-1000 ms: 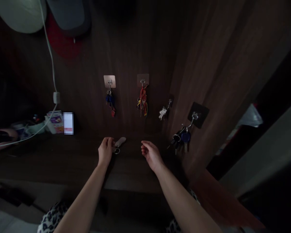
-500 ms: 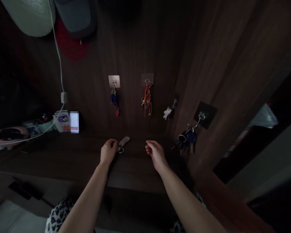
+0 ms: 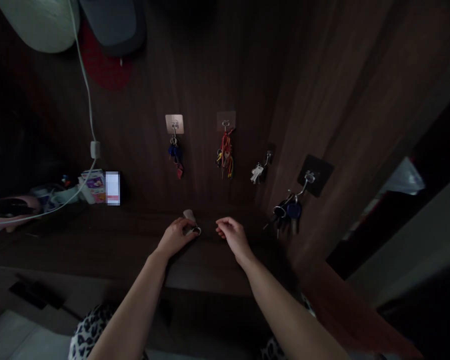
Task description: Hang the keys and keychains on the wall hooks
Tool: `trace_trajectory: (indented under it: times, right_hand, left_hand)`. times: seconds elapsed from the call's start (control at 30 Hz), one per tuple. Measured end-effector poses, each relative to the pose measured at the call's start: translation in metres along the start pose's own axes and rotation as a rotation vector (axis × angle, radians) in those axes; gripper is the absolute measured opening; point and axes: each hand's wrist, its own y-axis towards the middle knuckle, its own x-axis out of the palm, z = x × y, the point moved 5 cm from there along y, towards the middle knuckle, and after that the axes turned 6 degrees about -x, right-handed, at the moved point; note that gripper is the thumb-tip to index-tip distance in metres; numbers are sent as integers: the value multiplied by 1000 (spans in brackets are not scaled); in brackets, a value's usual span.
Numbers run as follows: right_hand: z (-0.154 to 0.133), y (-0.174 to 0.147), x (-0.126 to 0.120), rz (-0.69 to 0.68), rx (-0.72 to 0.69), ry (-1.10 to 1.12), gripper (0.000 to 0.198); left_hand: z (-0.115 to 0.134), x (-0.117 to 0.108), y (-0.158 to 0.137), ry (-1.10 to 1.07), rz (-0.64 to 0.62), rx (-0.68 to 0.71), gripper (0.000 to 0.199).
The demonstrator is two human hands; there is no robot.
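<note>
A keychain with a pale, flat fob (image 3: pixel 189 215) and a metal ring (image 3: pixel 197 231) is at the back of the dark shelf. My left hand (image 3: pixel 175 237) is closed on it, thumb and fingers at the ring end, covering part of it. To its right, a short gap away, my right hand (image 3: pixel 233 237) hovers over the shelf with thumb and fingertips pinched together. Whatever those fingertips hold, if anything, is too small to tell.
Key bunches hang on wall hooks: blue keys (image 3: pixel 175 151), keys on red and yellow cords (image 3: pixel 225 152), silver keys (image 3: pixel 257 172), and a dark bunch with a blue-headed key (image 3: pixel 293 210). A lit phone (image 3: pixel 113 189), small boxes (image 3: pixel 95 186) and a white cable (image 3: pixel 87 90) are left.
My left hand has moved right onto the keychain, whose ring now lies farther right and whose fob has turned. My right hand has shifted slightly left, still pinched.
</note>
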Motion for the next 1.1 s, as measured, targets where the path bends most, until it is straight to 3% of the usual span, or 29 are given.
trace_trajectory:
  times: [0.2,0.3,0.4,0.57,0.7,0.83,0.93,1.1]
  right_hand:
    - [-14,-12,20,-289,-352,-623,19]
    - [-15,-20,30,-394,-404,-846,22]
    - [-16,-24,34,-417,-412,-927,18]
    - [-16,-22,32,-408,-409,-824,3]
    - [-18,-18,27,-344,-407,-579,7]
    - [-19,-15,24,-247,-395,-435,11]
    - [-20,-14,25,-201,-401,-400,12]
    - [-24,-13,22,-112,-398,-336,16]
  left_hand:
    - [11,-3,-4,-102,-50,13,17]
    - [15,-4,-5,-138,-56,20,17]
    - [12,-5,-3,-158,-27,-22,20]
    - [2,-5,1,-166,21,-79,27]
    - [0,-6,2,-163,71,-23,22]
    - [12,-9,-2,-160,124,114,21]
    - [26,-6,-6,-167,79,212,20]
    - [36,-1,-8,-146,67,237,17]
